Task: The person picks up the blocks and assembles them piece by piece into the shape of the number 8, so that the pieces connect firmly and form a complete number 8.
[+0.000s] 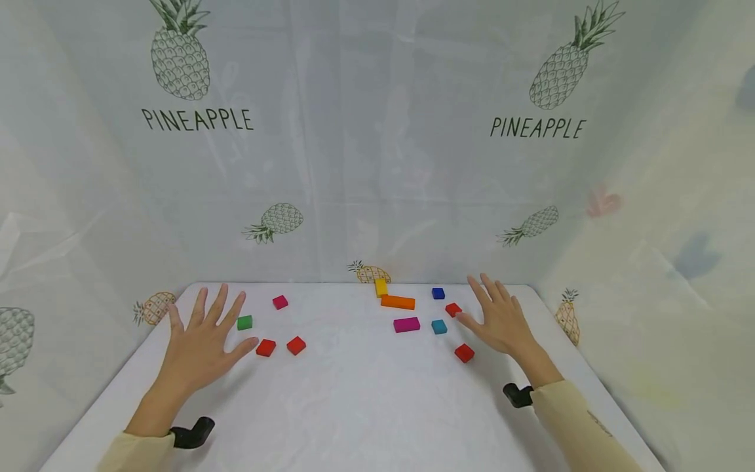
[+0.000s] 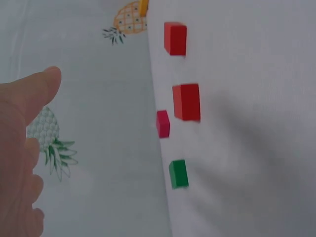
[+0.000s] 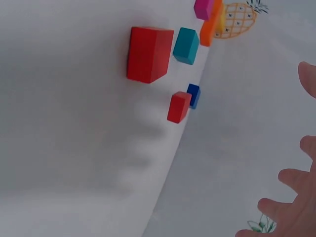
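My left hand [image 1: 197, 347] hovers over the table's left side with fingers spread, holding nothing. Close to its thumb are a red block [image 1: 266, 347] and a second red block [image 1: 296, 345]. A green block [image 1: 244, 322] lies by its fingers, with a pinkish-red block [image 1: 280, 301] farther back. On the other side my right hand [image 1: 501, 321], also spread and holding nothing, is above the table. Its thumb tip overlaps a small red block [image 1: 453, 309] in the head view. Nearer me sits another red block [image 1: 464, 353]; a teal block [image 1: 439, 326] and a dark blue block [image 1: 438, 293] lie to its left.
A magenta block [image 1: 407, 324], a long orange block [image 1: 398, 302] and a yellow block [image 1: 381, 287] lie toward the back middle of the white table [image 1: 354, 393]. Pineapple-printed curtains [image 1: 366, 131] stand behind and at both sides. Each wrist wears a black camera mount [image 1: 193, 433].
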### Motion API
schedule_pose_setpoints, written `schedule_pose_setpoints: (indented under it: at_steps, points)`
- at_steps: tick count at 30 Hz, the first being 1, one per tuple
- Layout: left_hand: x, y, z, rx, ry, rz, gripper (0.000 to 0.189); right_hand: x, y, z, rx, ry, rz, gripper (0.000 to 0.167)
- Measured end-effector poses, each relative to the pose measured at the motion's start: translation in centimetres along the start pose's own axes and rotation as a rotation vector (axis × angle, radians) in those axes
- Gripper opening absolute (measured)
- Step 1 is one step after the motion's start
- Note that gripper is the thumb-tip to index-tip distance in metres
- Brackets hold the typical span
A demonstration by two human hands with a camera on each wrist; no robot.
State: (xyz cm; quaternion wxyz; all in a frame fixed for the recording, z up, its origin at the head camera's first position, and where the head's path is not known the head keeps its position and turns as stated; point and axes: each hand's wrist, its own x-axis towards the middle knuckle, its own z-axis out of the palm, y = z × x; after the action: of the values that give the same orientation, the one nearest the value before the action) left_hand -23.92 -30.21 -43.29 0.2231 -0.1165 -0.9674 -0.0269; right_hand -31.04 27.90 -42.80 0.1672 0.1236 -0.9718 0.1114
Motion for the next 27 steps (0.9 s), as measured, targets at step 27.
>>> schedule_pose_setpoints:
  at_steps: [27]
  points:
    - [1.0,5.7,2.8,-0.359,-0.131,-0.067,0.093,5.9,-3.4,4.0,0.325,-0.134,0.002,0.079]
